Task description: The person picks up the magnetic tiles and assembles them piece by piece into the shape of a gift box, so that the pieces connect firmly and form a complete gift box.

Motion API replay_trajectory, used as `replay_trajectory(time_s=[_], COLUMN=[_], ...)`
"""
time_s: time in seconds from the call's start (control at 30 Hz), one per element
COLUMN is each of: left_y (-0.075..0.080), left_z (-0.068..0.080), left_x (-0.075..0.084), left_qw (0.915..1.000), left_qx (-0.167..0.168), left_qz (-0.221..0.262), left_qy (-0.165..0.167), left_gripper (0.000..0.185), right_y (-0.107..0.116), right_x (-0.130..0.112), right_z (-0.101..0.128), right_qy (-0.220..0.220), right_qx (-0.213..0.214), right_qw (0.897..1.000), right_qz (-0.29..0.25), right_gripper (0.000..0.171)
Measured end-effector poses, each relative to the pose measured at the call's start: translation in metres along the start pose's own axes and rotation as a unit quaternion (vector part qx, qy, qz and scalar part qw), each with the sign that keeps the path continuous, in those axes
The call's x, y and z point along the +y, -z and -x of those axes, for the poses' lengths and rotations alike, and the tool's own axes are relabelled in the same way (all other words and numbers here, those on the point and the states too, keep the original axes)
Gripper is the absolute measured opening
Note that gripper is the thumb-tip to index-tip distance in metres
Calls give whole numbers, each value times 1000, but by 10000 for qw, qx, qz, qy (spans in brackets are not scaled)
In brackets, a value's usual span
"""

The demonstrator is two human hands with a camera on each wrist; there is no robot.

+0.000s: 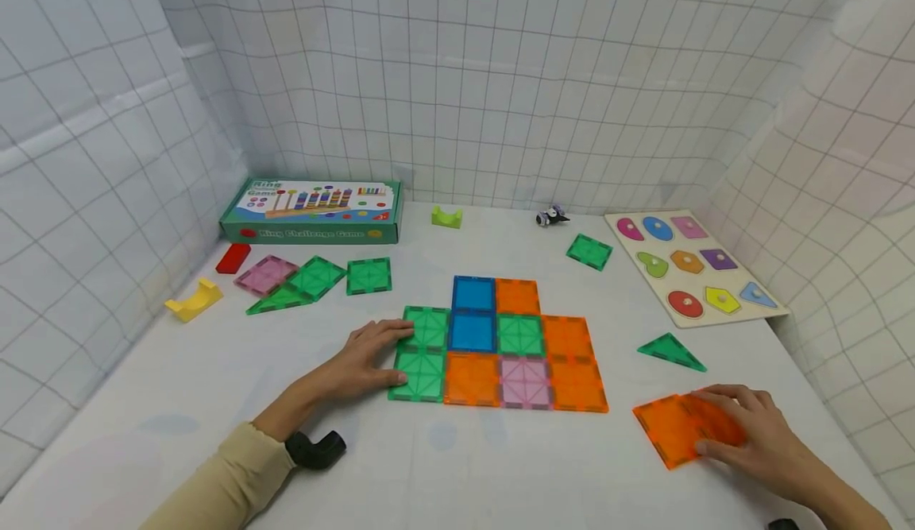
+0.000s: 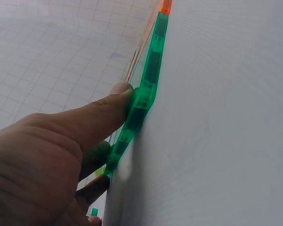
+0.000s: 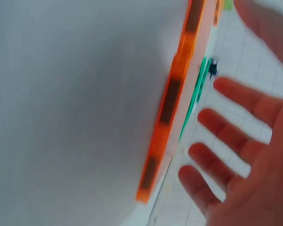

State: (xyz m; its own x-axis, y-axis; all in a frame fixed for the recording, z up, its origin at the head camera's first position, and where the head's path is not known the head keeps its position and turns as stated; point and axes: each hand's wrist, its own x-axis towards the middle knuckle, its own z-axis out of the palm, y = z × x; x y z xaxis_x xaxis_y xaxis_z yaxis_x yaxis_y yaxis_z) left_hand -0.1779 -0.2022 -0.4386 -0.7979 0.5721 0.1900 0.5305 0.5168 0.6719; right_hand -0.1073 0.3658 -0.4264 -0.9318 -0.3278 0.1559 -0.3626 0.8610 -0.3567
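Note:
Translucent square tiles lie joined flat in the middle of the table. My left hand (image 1: 364, 357) rests at their left edge, its fingers on the upper green tile (image 1: 427, 328) and its thumb on the lower green tile (image 1: 418, 376). The left wrist view has that thumb against the green edge (image 2: 153, 61). Beside these tiles are blue (image 1: 473, 331), orange (image 1: 472, 379) and pink (image 1: 525, 383) ones. At right, my right hand (image 1: 761, 435) is over two orange square tiles (image 1: 668, 431). Its fingers spread loosely above the orange edge (image 3: 167, 101) in the right wrist view.
A green triangle tile (image 1: 670, 350) lies beyond the right hand, near a shape puzzle board (image 1: 668, 272). Loose green (image 1: 368, 276) and pink (image 1: 266, 276) tiles lie at left, before a game box (image 1: 314, 232). Yellow (image 1: 194, 301) and red (image 1: 233, 259) blocks lie near the left wall.

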Motion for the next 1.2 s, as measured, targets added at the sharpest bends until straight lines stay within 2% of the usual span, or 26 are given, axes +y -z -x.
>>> replay_trajectory(time_s=[0.07, 0.13, 0.33, 0.5, 0.6, 0.7, 0.83, 0.93, 1.1, 1.2], left_y=[0, 0, -1, 0, 1, 2, 1, -1, -2, -1], left_z=[0, 0, 0, 0, 0, 0, 0, 0, 0, 0], left_x=[0, 0, -1, 0, 0, 0, 0, -1, -1, -1], left_qw=[10000, 10000, 10000, 10000, 9999, 9999, 10000, 10000, 10000, 10000], left_qx=[0, 6, -3, -31, -52, -48, -8, -2, -15, -14], left_qz=[-4, -7, -8, -34, -70, -77, -53, -48, -71, -81], left_qy=[13, 8, 3, 24, 64, 91, 5, -53, -24, 21], left_gripper=[63, 63, 63, 63, 64, 65, 65, 65, 64, 64], right_y=[-2, -5, -11, -13, -15, -18, -21, -23, -24, -23], right_x=[-5, -8, -10, -11, -12, -17, -26, -31, -37, -45], right_z=[0, -1, 0, 3, 3, 2, 0, 1, 6, 5], right_qy=[-4, -116, -627, -651, -363, 199, 806, 969, 978, 914], right_qx=[181, 234, -246, -567, -442, -109, -11, -200, -503, -501], right_qw=[9998, 9996, 9973, 9954, 9981, 9997, 9964, 9949, 9931, 9936], right_qz=[-10, 55, 305, 411, 235, -49, -278, -174, 404, 428], right_gripper=[51, 48, 68, 86, 89, 87, 75, 73, 87, 82])
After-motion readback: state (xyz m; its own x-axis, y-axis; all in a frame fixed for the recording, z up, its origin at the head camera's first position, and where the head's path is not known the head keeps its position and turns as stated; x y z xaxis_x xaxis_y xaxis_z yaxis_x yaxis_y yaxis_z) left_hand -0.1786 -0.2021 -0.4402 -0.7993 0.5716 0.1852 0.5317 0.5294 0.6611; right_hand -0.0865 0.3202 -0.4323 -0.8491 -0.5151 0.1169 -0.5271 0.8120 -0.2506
